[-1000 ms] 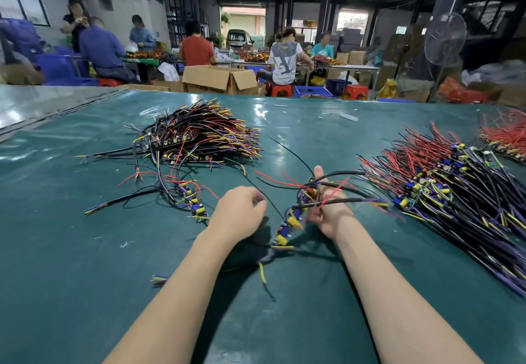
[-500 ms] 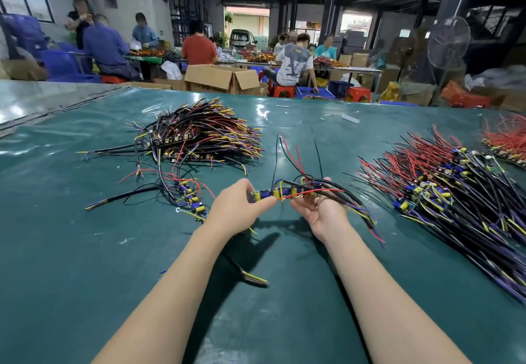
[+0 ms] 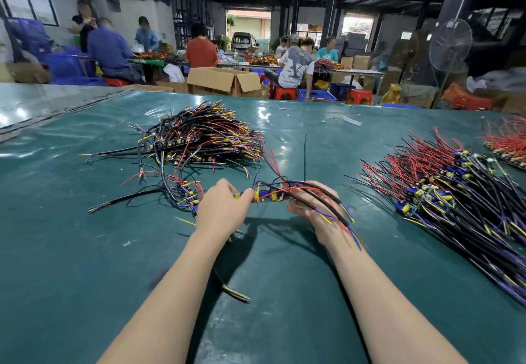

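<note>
Just above the middle of the frame, the wired board strip (image 3: 270, 194) hangs clear of the green table cover (image 3: 85, 278), held between both hands. The left hand (image 3: 225, 210) is curled, and its thumb and fingertips pinch the strip's left end. The right hand (image 3: 316, 212) lies palm up with its fingers bent round the other end and the thick black leads that trail across its wrist. The likeliest trouble is a tangle. Thin red and black leads stick up from the strip and fan out sideways, so a quick pull or twist could loop them round a finger or strain the solder joints. The left pinch covers only a small area; if the boards are being snapped apart or bent, the end piece could slip and drop. Set down carelessly, the strip could snag the small cluster of wired boards (image 3: 187, 193) just left of the left hand or mix into the left heap (image 3: 205, 138) in the upper middle. The right heap (image 3: 455, 193) lies well apart.
</note>
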`<state>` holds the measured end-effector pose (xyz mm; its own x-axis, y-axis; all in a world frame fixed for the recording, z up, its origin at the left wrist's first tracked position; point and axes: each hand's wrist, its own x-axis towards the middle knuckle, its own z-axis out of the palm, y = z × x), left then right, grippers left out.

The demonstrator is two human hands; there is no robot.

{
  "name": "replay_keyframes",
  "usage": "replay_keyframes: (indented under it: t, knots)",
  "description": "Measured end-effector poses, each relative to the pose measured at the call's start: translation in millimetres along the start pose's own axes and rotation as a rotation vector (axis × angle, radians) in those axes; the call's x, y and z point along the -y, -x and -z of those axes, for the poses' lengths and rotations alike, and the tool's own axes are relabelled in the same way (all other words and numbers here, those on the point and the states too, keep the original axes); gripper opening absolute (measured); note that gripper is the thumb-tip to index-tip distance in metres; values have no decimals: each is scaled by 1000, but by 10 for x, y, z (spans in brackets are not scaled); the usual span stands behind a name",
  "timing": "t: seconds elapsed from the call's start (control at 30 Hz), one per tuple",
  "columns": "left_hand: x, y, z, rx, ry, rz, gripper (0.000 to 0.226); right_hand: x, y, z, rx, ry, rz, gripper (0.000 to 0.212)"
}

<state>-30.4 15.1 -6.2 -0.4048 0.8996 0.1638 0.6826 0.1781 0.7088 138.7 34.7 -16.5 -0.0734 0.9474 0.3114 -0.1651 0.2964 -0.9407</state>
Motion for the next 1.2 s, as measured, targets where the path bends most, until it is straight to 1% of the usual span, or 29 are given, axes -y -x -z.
replay_keyframes:
  t: [0.07, 0.1, 0.13, 0.17, 0.2, 0.27, 0.33, 0.37, 0.43, 0.53, 0.6, 0.67, 0.73, 0.77, 0.83, 0.87, 0.9, 0.93, 0.97, 1.0, 1.03, 1.1, 1.13, 1.2]
  knots:
    - [-3, 27, -8, -88, -247, -132, 54, 14, -5, -45, -5, 53, -56, 8]
    - [-22, 44, -16, -102, -282, -213, 61, 3, -21, -69, -26, 35, -103, 9]
    - [-43, 62, -27, -83, -264, -296, 65, 4, -36, -95, -40, -10, -146, 15]
    - [-66, 76, -42, -35, -229, -379, 65, -5, -42, -113, -30, -54, -181, 19]
    - [-77, 93, -64, 26, -198, -453, 60, -6, -49, -129, 10, -87, -199, 18]
    - [-59, 112, -86, 133, -68, -538, 40, 3, -27, -132, 123, -122, -222, 13]
    - [-36, 94, -49, 191, 142, -517, 22, 9, -25, -111, 168, -150, -250, 22]
    - [-33, 82, -31, 204, 220, -496, 19, 12, -28, -105, 167, -179, -267, 28]
    - [-44, 67, -10, 223, 298, -486, 23, 15, -37, -107, 146, -258, -317, 32]
    - [-54, 74, -14, 224, 338, -491, 18, 33, -40, -146, 119, -335, -370, 20]
    - [-51, 72, -4, 208, 360, -483, 19, 39, -46, -154, 109, -380, -393, 18]
    - [-76, 69, -7, 218, 471, -465, 18, 45, -51, -158, 105, -460, -418, 27]
    - [-115, 85, -2, 220, 599, -456, 26, 69, -60, -167, 101, -538, -451, 40]
    - [-118, 86, -6, 204, 603, -456, 27, 93, -64, -179, 83, -562, -458, 39]
    - [-97, 80, -14, 128, 463, -464, 16, 125, -81, -178, -16, -576, -451, 25]
    - [-68, 62, -5, 49, 327, -450, 10, 117, -102, -149, -108, -585, -430, 21]
    - [-35, 33, 8, -41, 173, -406, 12, 113, -126, -110, -214, -598, -404, 21]
    - [4, 3, 22, -112, -3, -339, 22, 95, -147, -58, -314, -594, -378, 22]
    - [40, -22, 34, -133, -194, -264, 33, 78, -157, -8, -387, -556, -350, 25]
    - [64, -30, 45, -118, -348, -193, 42, 60, -167, 34, -433, -462, -315, 27]
    - [76, -28, 50, -90, -434, -136, 48, 50, -168, 46, -452, -318, -274, 29]
    - [65, 5, 33, -66, -468, -85, 61, 6, -172, 8, -425, -31, -203, 30]
    - [38, 35, 19, -85, -472, -98, 66, -3, -169, -26, -404, 51, -192, 29]
    - [-30, 83, 0, -207, -410, -226, 66, 12, -161, -80, -365, 103, -194, 24]
